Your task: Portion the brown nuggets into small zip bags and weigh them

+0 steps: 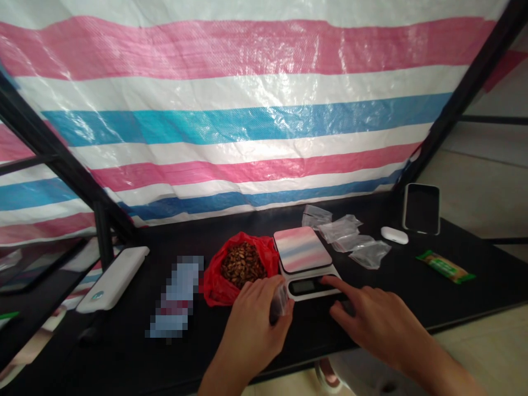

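Note:
A white kitchen scale [315,289] lies on the black table, with a shiny square weighing plate [303,250] and a small display. My right hand [371,313] reaches in from the right, its index fingertip on the scale's control panel beside the display; its thumb is apart and it holds nothing. My left hand [258,313] is at the scale's left front corner, curled round a small clear plastic bag [281,300]. Just behind it, an open red plastic bag [214,280] holds many small brown seed-like pieces [243,264]. The scale's display reading is too dim to make out.
Several clear plastic bags [344,228] lie behind the scale. To the right are a white earbud case [395,235], a phone [421,209] and a green snack packet [446,267]. A white power bank [113,279] and a pixelated item [177,297] lie left. A striped sheet [247,126] hangs behind.

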`<action>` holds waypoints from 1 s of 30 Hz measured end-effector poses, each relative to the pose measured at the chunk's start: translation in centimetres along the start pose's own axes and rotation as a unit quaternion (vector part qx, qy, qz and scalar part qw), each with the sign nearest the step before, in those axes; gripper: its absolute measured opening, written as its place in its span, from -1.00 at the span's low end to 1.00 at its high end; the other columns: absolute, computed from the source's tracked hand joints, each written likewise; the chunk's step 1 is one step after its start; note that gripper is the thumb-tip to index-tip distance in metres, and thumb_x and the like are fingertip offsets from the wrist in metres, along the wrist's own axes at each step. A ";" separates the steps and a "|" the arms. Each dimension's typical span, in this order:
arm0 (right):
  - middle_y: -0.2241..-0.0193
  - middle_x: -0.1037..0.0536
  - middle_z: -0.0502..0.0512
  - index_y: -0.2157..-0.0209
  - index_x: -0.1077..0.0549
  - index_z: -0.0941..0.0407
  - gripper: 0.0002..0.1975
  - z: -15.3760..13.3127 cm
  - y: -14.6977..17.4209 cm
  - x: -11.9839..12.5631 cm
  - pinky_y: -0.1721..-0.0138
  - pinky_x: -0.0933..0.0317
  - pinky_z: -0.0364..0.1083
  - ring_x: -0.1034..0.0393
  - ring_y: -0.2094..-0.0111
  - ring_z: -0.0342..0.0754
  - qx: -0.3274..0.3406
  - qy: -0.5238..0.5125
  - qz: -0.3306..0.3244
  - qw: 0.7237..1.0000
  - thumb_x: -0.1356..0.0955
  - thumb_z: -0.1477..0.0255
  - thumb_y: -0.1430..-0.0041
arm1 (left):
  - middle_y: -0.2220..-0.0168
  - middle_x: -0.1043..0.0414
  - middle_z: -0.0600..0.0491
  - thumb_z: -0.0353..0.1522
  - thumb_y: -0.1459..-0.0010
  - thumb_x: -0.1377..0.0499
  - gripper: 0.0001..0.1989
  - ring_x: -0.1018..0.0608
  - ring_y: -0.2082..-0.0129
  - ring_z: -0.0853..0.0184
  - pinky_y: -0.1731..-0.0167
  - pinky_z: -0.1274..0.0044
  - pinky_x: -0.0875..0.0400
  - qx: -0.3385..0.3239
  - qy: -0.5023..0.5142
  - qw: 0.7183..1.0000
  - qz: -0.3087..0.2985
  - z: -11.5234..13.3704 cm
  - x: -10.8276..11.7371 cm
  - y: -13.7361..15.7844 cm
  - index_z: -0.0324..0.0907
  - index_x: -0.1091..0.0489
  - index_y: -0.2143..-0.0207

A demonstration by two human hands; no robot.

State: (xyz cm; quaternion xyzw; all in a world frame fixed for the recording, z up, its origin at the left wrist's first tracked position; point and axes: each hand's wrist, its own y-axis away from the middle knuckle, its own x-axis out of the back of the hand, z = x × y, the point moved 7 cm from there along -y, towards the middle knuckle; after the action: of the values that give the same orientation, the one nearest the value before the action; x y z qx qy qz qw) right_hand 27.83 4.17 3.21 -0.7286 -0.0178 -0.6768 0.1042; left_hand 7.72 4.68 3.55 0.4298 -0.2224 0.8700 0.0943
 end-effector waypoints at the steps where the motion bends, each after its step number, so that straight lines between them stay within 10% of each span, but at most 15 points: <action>1: 0.52 -0.65 0.04 -0.10 -0.54 -0.05 -0.58 -0.1 -0.1 -0.1 0.46 -0.17 -0.08 -0.60 0.46 0.10 -0.004 0.004 0.001 1.000 -0.27 0.34 -0.25 | 0.02 -0.59 -0.06 -0.30 -0.33 -0.09 -0.71 -0.61 0.04 0.14 -0.04 0.19 -0.46 0.002 0.003 1.000 -0.004 0.0 -0.1 0.0 -0.13 -0.40 -0.06; 17: 0.72 -0.48 -0.08 0.01 -0.55 -0.02 -0.55 3.9 0.6 -0.3 0.55 -0.18 -0.09 -0.50 0.62 0.04 -0.088 -0.161 0.022 0.983 -0.15 0.19 -0.28 | 0.05 -0.60 -0.06 -0.30 -0.32 -0.08 -0.71 -0.60 0.08 0.09 -0.05 0.15 -0.40 0.033 0.015 0.999 -0.037 0.6 -1.5 -0.9 -0.13 -0.39 -0.05; 30: 0.71 -0.48 -0.08 -0.03 -0.55 -0.02 -0.54 3.4 0.9 -0.8 0.55 -0.20 -0.09 -0.53 0.59 0.03 -0.066 -0.152 0.018 0.986 -0.15 0.20 -0.30 | 0.09 -0.60 -0.02 -0.16 -0.31 -0.12 -0.69 -0.63 0.11 0.15 0.08 0.31 -0.51 0.103 0.054 0.992 0.055 -1.1 0.3 -0.4 -0.07 -0.37 -0.03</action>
State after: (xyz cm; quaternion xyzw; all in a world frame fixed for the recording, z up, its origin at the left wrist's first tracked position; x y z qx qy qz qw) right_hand 31.31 3.97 2.08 -0.8282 0.0240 -0.5563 0.0640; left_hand 6.92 5.56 3.39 0.3771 -0.1496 0.9139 0.0138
